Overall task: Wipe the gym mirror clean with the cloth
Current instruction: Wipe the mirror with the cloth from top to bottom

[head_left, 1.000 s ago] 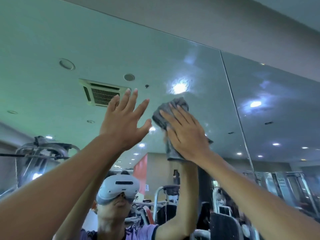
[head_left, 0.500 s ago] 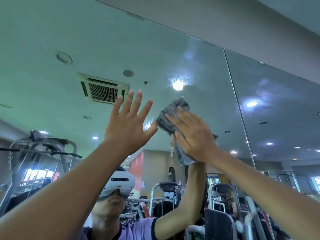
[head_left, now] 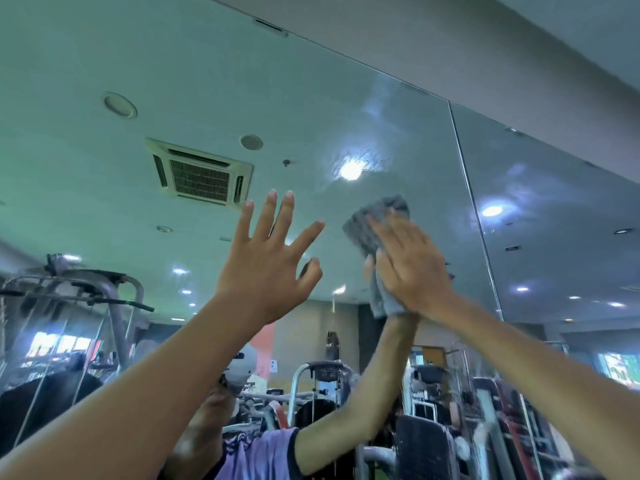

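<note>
A large wall mirror [head_left: 311, 98] fills the head view, with faint smears around a reflected ceiling light. My right hand [head_left: 412, 265] presses a grey cloth [head_left: 370, 226] flat against the glass, high up and right of centre. The cloth shows above my fingers and hangs below my palm. My left hand [head_left: 266, 265] is raised beside it, fingers spread, palm toward the mirror and holding nothing. Whether it touches the glass I cannot tell.
A vertical seam [head_left: 474, 209] to the right of the cloth joins a second mirror panel [head_left: 561, 209]. The wall above the mirror [head_left: 450, 39] is plain. The glass reflects gym machines, a ceiling air vent and my own reflection.
My right hand and the cloth have slid a little to the right and down on the glass. My left hand has stayed raised and its fingers have spread wider.
</note>
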Action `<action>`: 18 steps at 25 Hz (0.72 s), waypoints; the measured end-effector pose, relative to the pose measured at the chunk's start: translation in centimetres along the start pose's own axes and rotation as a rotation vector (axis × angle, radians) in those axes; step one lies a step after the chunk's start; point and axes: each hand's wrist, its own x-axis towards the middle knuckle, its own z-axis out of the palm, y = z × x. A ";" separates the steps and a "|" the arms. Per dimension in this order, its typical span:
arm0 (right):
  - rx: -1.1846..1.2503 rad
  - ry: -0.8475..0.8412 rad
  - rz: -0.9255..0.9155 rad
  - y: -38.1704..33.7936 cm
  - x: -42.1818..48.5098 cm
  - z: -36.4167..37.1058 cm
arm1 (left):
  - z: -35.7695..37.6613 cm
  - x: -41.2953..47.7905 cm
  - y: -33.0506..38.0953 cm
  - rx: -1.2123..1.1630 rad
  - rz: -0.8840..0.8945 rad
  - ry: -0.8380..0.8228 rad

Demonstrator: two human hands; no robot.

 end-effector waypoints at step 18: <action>0.101 0.004 0.317 -6.2 3.0 -0.2 | 0.0 -1.6 1.1 -0.008 -0.083 0.050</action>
